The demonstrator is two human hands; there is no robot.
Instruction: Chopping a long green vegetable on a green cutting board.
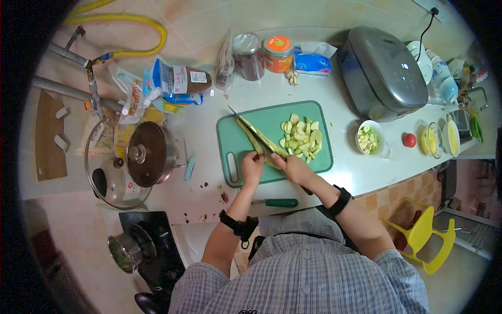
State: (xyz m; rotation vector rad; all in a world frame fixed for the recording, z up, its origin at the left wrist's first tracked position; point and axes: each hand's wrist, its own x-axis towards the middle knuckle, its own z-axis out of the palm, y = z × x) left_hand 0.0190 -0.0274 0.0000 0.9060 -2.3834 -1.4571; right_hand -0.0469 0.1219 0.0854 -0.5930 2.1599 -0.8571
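Observation:
A green cutting board [251, 114] lies before me on the white counter. My right hand [296, 168] is closed round a kitchen knife [255, 133], whose blade points up and left across the board. Beside and under the blade lie long pale-green peeled vegetable strips [251, 137], perhaps eggplant. My left hand [253, 167] pinches the lower end of one strip, close to the blade. Cut pale-green chunks [302, 135] are heaped on the board's right half. A green-handled peeler or small knife [280, 203] rests near the counter's front edge; its tip is partly hidden by my left arm.
Left stand a lidded pot [149, 155] and a glass lid [117, 188]. A rice cooker [384, 74] is at the back right. Rightward are a bowl of chopped pieces [369, 138], a tomato [409, 140] and more bowls [431, 140]. Jars [248, 59] and garlic [291, 77] sit behind the board.

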